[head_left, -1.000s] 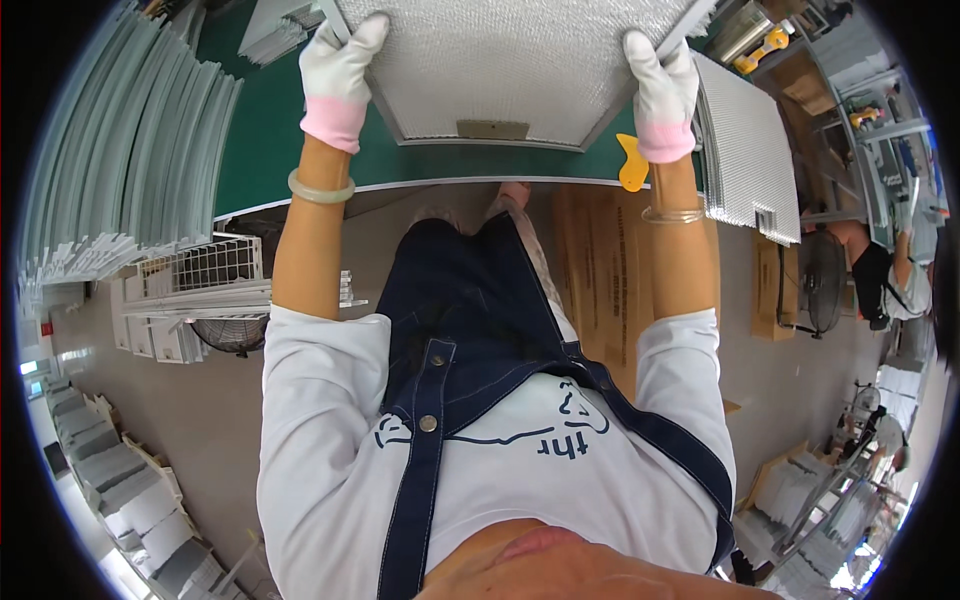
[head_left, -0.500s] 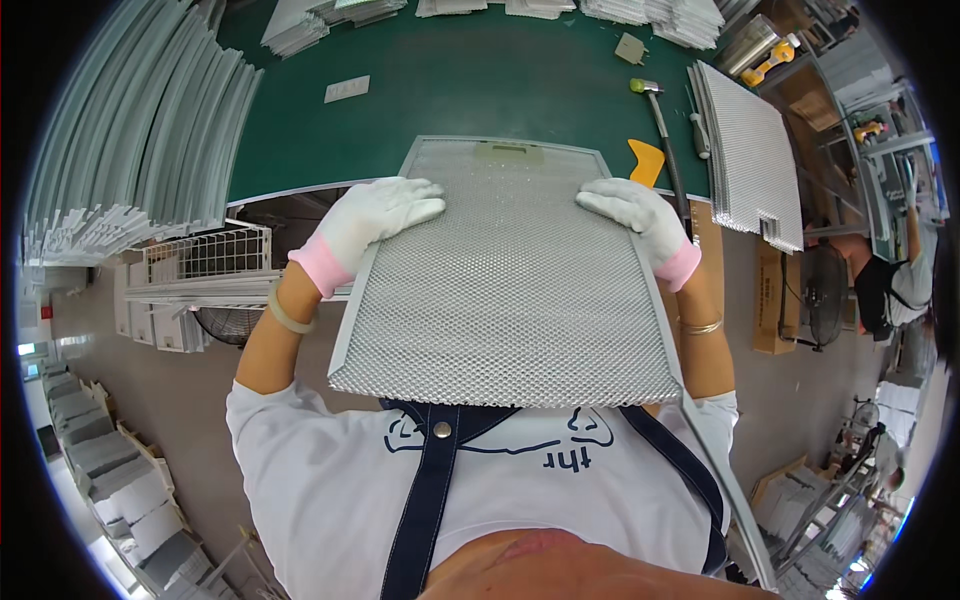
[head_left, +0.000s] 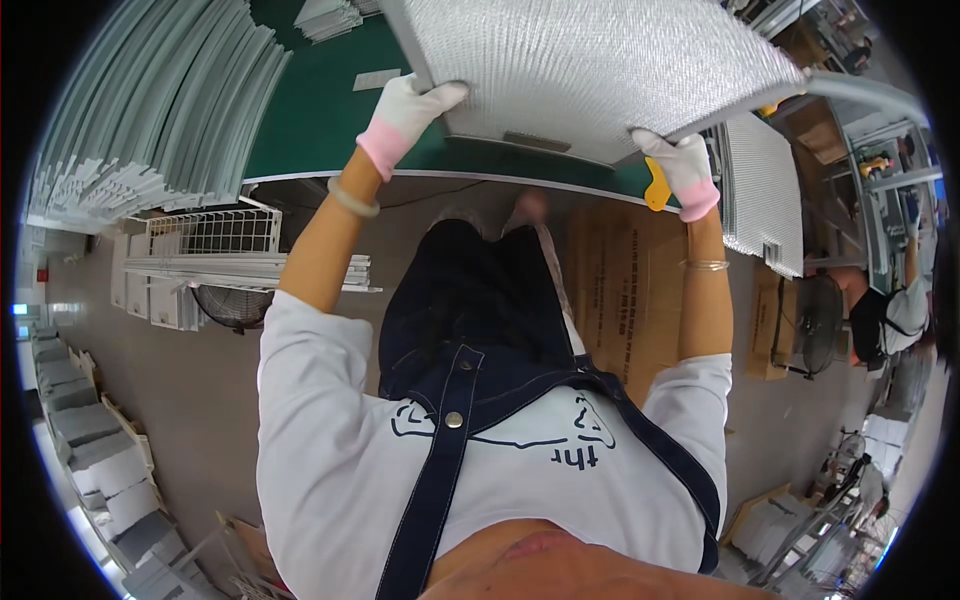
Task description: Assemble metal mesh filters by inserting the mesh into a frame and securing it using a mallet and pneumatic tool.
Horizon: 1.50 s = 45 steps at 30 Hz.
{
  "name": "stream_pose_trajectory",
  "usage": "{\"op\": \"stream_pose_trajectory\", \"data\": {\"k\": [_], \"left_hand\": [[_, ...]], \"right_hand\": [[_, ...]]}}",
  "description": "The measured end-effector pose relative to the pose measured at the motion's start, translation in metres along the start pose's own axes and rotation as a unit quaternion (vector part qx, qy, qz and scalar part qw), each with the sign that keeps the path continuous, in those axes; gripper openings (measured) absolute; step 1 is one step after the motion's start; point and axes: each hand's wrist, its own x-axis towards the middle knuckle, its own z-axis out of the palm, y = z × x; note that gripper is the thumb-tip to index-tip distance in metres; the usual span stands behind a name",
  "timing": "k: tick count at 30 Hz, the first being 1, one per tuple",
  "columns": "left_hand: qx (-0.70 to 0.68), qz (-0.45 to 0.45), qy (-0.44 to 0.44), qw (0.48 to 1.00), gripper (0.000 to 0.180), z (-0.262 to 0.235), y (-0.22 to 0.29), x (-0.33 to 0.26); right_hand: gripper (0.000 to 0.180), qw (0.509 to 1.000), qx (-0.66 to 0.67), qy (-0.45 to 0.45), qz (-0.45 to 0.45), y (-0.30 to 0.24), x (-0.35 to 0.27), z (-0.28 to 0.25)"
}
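A silvery metal mesh filter panel (head_left: 590, 70) with a thin grey frame is tilted up over the green-topped table (head_left: 310, 130). White gloves with pink cuffs cover both hands. My left hand (head_left: 408, 112) is closed on the panel's left frame edge, thumb lying over it. At the near right part of the frame, my right hand (head_left: 682, 168) grips the edge. From the panel's right corner a loose grey frame strip (head_left: 865, 92) sticks out to the right. A small dark slot (head_left: 537, 141) shows near the panel's lower edge. The panel's far end is cut off by the picture's top.
Long grey frame strips (head_left: 165, 110) are stacked at the left. A yellow scraper (head_left: 657, 187) lies beside my right hand, near a stack of mesh sheets (head_left: 765, 190). Below the table are a white wire rack (head_left: 215, 232), a fan (head_left: 235, 305) and a cardboard box (head_left: 625, 290). Another person (head_left: 880, 310) is far right.
The mesh panel has gone from in front of my chest up and away over the table, tilting. Both hands moved up with it, and its loose strip swung from lower right to upper right.
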Motion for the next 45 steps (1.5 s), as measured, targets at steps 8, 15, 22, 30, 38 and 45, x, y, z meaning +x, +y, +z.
{"op": "stream_pose_trajectory", "data": {"k": [8, 15, 22, 30, 38, 45], "left_hand": [[0.099, -0.010, -0.144, 0.985, 0.032, -0.003, -0.081, 0.016], [0.115, -0.005, -0.123, 0.986, 0.034, 0.003, -0.100, 0.022], [0.151, 0.051, -0.110, 0.981, 0.036, 0.003, -0.112, 0.028], [0.157, 0.045, -0.091, 0.982, 0.041, -0.001, -0.076, 0.008], [-0.179, 0.346, 0.020, 0.921, 0.032, 0.004, 0.012, -0.110], [-0.060, 0.399, -0.078, 0.912, 0.076, -0.012, -0.035, -0.132]], "right_hand": [[0.027, 0.996, 0.079, -0.026, -0.025, 0.001, 0.016, 0.002], [0.024, 0.996, 0.080, -0.027, -0.021, 0.005, 0.020, 0.001], [0.024, 0.999, 0.040, 0.017, -0.016, -0.002, 0.007, 0.008], [0.030, 0.995, 0.080, -0.004, -0.061, 0.003, -0.006, 0.014], [0.019, 0.947, -0.102, -0.124, -0.278, 0.016, -0.051, 0.011], [0.039, 0.884, -0.231, -0.174, -0.367, 0.017, -0.054, 0.020]]}}
